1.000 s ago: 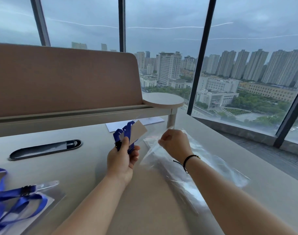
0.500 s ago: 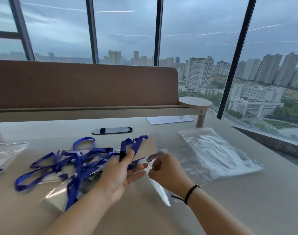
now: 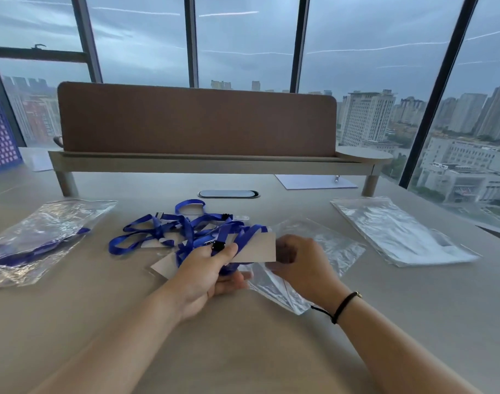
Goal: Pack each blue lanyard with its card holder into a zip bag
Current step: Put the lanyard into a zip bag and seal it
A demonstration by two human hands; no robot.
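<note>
Folded blue lanyard (image 3: 244,236) and card holder (image 3: 255,248) beside crumpled zip bag (image 3: 328,248).

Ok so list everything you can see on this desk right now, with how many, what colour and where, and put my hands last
held lanyard: one, blue, with card holder, in left hand at centre
loose lanyards: a tangled pile, count unclear, blue, left of centre
held zip bag: one, clear, under right hand
filled bags: a few, count unclear, clear with blue inside, far left
empty bags: a stack, clear, far right
paper: one sheet, white, back right under the shelf
cable slot: one, dark, centre back
shelf: one, beige with brown panel, across the back
desk: one, beige
left hand: grips the lanyard and holder
right hand: holds the bag, black band on wrist
</note>
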